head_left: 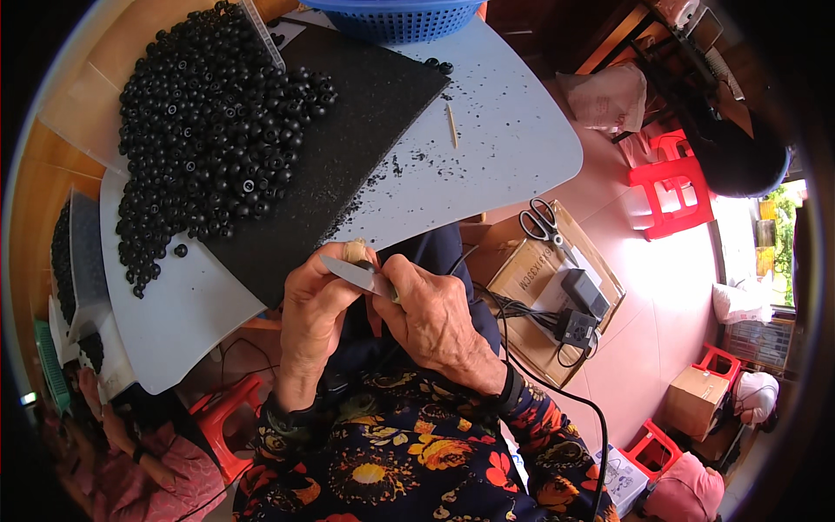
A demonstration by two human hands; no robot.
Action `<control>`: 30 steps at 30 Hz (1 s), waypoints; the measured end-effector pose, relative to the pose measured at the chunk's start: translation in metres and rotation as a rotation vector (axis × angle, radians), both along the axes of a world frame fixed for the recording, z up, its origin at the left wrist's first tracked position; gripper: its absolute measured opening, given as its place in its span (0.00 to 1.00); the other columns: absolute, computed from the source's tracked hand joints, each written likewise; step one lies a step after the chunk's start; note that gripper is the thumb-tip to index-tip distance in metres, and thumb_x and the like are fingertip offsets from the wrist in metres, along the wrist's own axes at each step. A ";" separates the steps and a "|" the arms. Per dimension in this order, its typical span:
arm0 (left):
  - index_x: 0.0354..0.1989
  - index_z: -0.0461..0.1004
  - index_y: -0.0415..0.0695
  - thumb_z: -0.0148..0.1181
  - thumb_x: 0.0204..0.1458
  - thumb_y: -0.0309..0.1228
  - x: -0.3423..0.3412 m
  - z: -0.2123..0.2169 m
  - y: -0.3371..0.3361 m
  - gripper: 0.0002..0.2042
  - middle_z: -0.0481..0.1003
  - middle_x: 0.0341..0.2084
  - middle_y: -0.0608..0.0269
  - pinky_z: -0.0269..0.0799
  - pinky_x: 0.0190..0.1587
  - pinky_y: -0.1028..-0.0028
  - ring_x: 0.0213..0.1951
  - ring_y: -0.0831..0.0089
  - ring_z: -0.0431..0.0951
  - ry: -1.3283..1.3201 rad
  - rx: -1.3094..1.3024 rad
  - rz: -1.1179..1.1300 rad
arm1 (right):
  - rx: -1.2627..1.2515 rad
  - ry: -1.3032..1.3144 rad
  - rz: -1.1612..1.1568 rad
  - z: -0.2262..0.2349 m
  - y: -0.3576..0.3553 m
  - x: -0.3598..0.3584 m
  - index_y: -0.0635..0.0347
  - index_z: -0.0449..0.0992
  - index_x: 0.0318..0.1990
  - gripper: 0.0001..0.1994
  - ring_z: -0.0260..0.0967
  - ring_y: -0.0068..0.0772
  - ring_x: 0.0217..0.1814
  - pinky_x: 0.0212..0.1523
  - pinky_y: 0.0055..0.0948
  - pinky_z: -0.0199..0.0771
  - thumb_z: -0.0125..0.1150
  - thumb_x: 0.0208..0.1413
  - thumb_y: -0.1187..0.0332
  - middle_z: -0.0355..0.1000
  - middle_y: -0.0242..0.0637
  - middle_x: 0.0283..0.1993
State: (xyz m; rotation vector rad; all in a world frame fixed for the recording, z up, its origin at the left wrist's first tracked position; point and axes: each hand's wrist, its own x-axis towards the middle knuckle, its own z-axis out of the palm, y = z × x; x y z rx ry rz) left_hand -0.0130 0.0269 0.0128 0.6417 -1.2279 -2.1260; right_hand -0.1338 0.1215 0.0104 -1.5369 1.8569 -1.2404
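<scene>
My left hand (315, 300) is closed around a small black round piece (367, 265), mostly hidden by the fingers and a blade. Tan tape (355, 250) wraps one fingertip of that hand. The knife (350, 273), with a short grey blade, is gripped in my right hand (435, 315); its blade lies across the black piece, and its handle is hidden in the fingers. Both hands meet above my lap, just off the table's near edge. Beyond them, a big heap of similar black round pieces (235, 130) covers the table's left side, some showing a hole.
A black mat (348, 113) dusted with black crumbs lies on the pale table (522, 130), near a thin wooden stick (452, 126) and a blue basket (409, 22). Scissors (544, 224) and black adapters (583, 300) rest on a cardboard box (513, 283). Another person (156, 461) sits at lower left.
</scene>
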 end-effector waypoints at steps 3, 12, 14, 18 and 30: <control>0.38 0.71 0.33 0.51 0.49 0.20 0.000 0.002 0.002 0.08 0.73 0.33 0.62 0.70 0.38 0.78 0.34 0.78 0.72 -0.030 -0.040 0.024 | 0.018 0.004 -0.028 -0.001 -0.001 0.002 0.61 0.60 0.32 0.13 0.69 0.48 0.24 0.21 0.38 0.68 0.61 0.46 0.71 0.68 0.42 0.25; 0.35 0.71 0.33 0.51 0.43 0.20 0.012 0.010 0.008 0.10 0.71 0.32 0.60 0.65 0.36 0.79 0.31 0.78 0.67 -0.032 0.004 0.136 | 0.177 0.090 0.005 -0.012 -0.009 0.009 0.64 0.63 0.31 0.06 0.67 0.54 0.22 0.21 0.41 0.65 0.53 0.53 0.72 0.65 0.48 0.17; 0.34 0.70 0.34 0.53 0.44 0.21 0.011 0.024 0.014 0.08 0.70 0.32 0.59 0.64 0.34 0.79 0.30 0.78 0.66 0.069 -0.142 0.030 | 0.357 -0.086 -0.172 -0.018 -0.004 0.002 0.66 0.64 0.28 0.07 0.68 0.52 0.22 0.21 0.41 0.64 0.51 0.55 0.72 0.66 0.50 0.18; 0.36 0.69 0.35 0.50 0.49 0.20 0.006 0.013 0.011 0.07 0.70 0.33 0.59 0.65 0.34 0.80 0.29 0.78 0.67 0.063 -0.082 0.044 | 0.108 -0.265 -0.106 -0.010 0.000 0.004 0.65 0.65 0.29 0.07 0.66 0.45 0.18 0.20 0.35 0.65 0.50 0.57 0.71 0.67 0.44 0.18; 0.42 0.71 0.36 0.51 0.47 0.16 0.007 0.004 0.013 0.12 0.71 0.36 0.66 0.68 0.42 0.80 0.38 0.80 0.69 0.021 -0.134 -0.014 | -0.095 -0.978 -0.061 0.010 0.004 0.016 0.64 0.69 0.37 0.10 0.52 0.13 0.27 0.28 0.16 0.56 0.50 0.62 0.65 0.60 0.23 0.25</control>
